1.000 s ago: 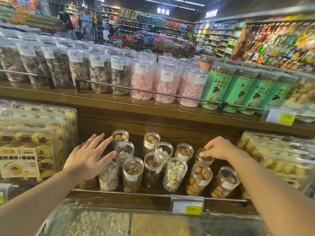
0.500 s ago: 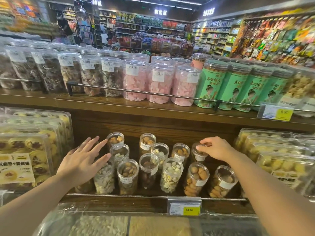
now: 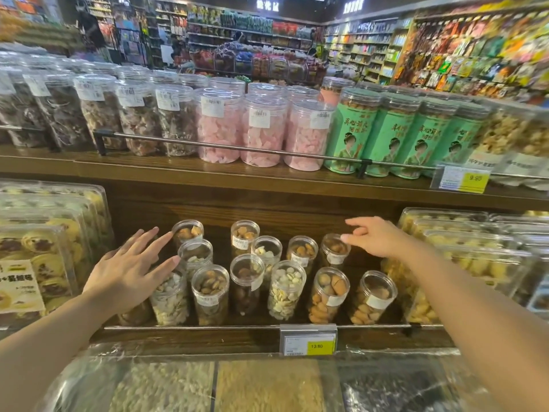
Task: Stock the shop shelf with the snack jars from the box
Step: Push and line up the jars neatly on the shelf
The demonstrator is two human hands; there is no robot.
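Several small clear snack jars of nuts and biscuits stand in rows on the lower wooden shelf (image 3: 190, 341). My left hand (image 3: 130, 272) is spread flat, with straight fingers, over the leftmost jars, above a front jar of pale pieces (image 3: 169, 301); its fingertips come close to the back-left jar (image 3: 187, 231). My right hand (image 3: 374, 237) hovers just above and to the right of the back-right jar (image 3: 335, 249), fingers loose, holding nothing. No box is in view.
A metal rail (image 3: 237, 327) and a price tag (image 3: 309, 341) front the lower shelf. Pastry trays flank the jars at left (image 3: 44, 257) and right (image 3: 475, 248). The upper shelf holds pink-filled jars (image 3: 219, 129) and green canisters (image 3: 350, 135). Covered bulk bins (image 3: 237, 388) lie below.
My right hand has let go of the back-right jar's lid and lifted slightly, its fingers loosening. My left hand stays spread over the left jars.
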